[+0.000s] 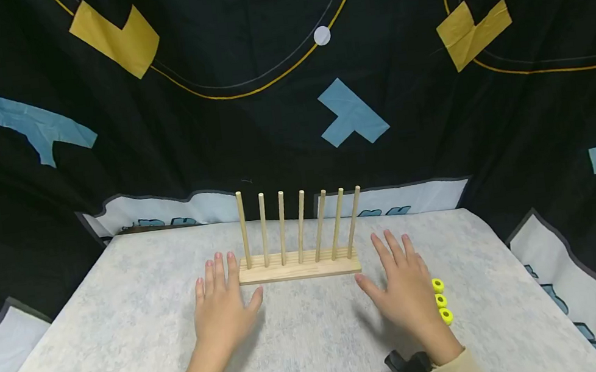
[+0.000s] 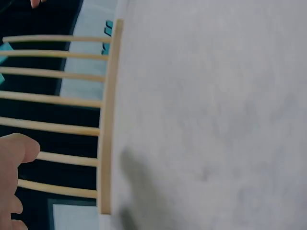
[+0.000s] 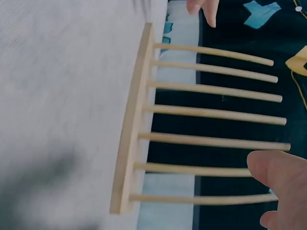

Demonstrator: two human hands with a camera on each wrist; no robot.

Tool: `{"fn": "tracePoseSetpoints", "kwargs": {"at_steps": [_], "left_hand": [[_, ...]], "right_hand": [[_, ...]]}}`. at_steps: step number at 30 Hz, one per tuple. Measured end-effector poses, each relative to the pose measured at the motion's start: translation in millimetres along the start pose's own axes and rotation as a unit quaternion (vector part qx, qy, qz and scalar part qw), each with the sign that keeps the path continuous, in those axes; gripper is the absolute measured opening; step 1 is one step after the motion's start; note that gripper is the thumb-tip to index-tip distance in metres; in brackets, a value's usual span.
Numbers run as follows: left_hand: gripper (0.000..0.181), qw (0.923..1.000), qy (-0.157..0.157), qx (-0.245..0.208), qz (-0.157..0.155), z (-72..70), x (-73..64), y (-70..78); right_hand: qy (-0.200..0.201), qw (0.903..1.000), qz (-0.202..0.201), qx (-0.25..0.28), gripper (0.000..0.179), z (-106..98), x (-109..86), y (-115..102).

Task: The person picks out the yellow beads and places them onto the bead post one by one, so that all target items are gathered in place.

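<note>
A pale wooden rack [image 1: 299,270] with several upright round pegs stands toward the back of the table. My left hand [image 1: 222,308] is spread palm down by the rack's left end, fingers straight and thumb pointing inward, holding nothing. By the right end, my right hand [image 1: 402,287] is spread the same way, with nothing in its grasp. Several small yellow rings [image 1: 440,300] with dark holes lie in a row just right of the right hand, which partly covers them. Both wrist views show the rack sideways, with a thumb [image 2: 25,147] in front of its pegs.
The table [image 1: 317,355] has a mottled pale grey top. Behind it hangs a black cloth [image 1: 248,136] with blue and yellow shapes, and its white border meets the table's back edge. Each wrist carries a black camera strap [image 1: 408,365].
</note>
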State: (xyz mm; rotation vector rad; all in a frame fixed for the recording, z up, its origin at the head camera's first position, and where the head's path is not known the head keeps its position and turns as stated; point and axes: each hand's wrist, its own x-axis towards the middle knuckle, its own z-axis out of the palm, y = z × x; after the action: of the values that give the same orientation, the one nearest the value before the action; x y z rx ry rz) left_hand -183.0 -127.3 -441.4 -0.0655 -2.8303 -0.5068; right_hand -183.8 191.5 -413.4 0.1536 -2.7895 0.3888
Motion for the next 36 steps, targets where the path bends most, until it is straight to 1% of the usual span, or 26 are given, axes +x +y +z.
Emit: {"fn": "tracePoseSetpoints", "kwargs": {"at_steps": [4,7,12,18,23,26,30,36], "left_hand": [[0.089,1.0,0.004,-0.003,0.007,6.2,5.9,-8.7],[0.089,0.9999,0.006,-0.01,0.011,10.4,11.3,-14.1],[0.09,0.9993,-0.013,-0.034,0.011,18.6,20.2,-22.1],[0.085,0.9967,-0.028,-0.073,0.02,31.0,29.9,-32.4],[0.081,0.993,-0.051,-0.107,0.008,40.7,34.7,-40.7],[0.08,0.9919,-0.054,-0.115,0.001,45.4,34.5,-44.4],[0.077,0.9915,-0.049,-0.12,-0.005,49.6,33.7,-47.3],[0.074,0.9923,-0.049,-0.112,-0.018,54.9,35.0,-46.8]], "right_hand": [[0.004,1.0,-0.003,0.001,0.081,-1,-2.5,15],[0.002,1.0,-0.004,0.005,0.078,-4,-3.9,31],[-0.008,0.9997,0.008,0.021,0.073,-10,-6.2,61],[-0.041,0.996,0.061,0.05,0.067,-18,-6.7,97],[-0.079,0.9886,0.108,0.069,0.063,-15,-6.0,124],[-0.092,0.9864,0.116,0.071,0.059,-10,-6.5,134],[-0.106,0.9854,0.11,0.075,0.052,-3,-8.8,143],[-0.124,0.9814,0.104,0.104,0.045,5,-13.0,152]]}}
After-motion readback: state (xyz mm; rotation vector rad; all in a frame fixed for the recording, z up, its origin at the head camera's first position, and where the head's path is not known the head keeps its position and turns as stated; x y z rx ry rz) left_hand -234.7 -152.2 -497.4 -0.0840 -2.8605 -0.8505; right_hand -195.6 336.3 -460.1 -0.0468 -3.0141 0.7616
